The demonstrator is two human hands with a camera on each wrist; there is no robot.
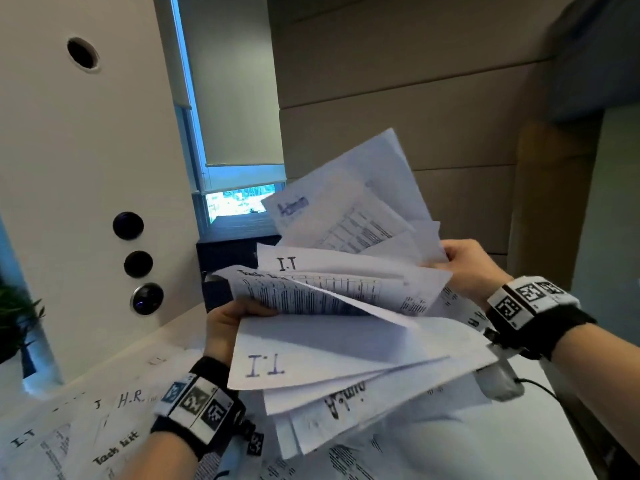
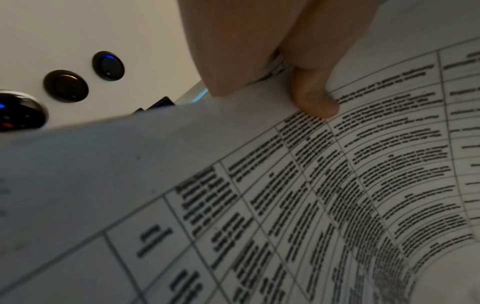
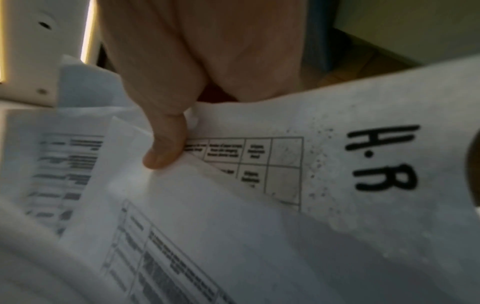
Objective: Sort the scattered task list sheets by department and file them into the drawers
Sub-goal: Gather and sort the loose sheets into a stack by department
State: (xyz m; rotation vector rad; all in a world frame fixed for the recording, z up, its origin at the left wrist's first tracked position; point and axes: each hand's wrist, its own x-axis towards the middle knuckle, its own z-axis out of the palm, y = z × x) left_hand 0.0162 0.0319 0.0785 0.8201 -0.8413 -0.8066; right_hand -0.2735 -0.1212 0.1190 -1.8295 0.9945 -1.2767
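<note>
A loose, fanned bundle of task list sheets [image 1: 339, 327] is held up between both hands above the table. Sheets in it read "I.T" [image 1: 287, 263], "Admin" [image 1: 293, 205] and an upside-down "I.T" [image 1: 266, 366]. My left hand [image 1: 228, 320] grips the bundle's left edge; its thumb [image 2: 314, 98] presses on a printed table sheet [image 2: 311, 195]. My right hand [image 1: 464, 265] pinches the right edge, its thumb [image 3: 166, 144] lying among sheets beside one marked "H.R" [image 3: 381, 158]. More sheets [image 1: 69, 431] marked "H.R", "I.T" and "Tech kit" lie on the table below.
A white panel [image 1: 86, 168] with three round dark buttons [image 1: 138, 263] stands at the left. A dark box [image 1: 228, 258] sits behind the bundle under a window with a blind [image 1: 239, 133]. A potted plant [image 1: 14, 320] is at the far left. Beige wall panels fill the right.
</note>
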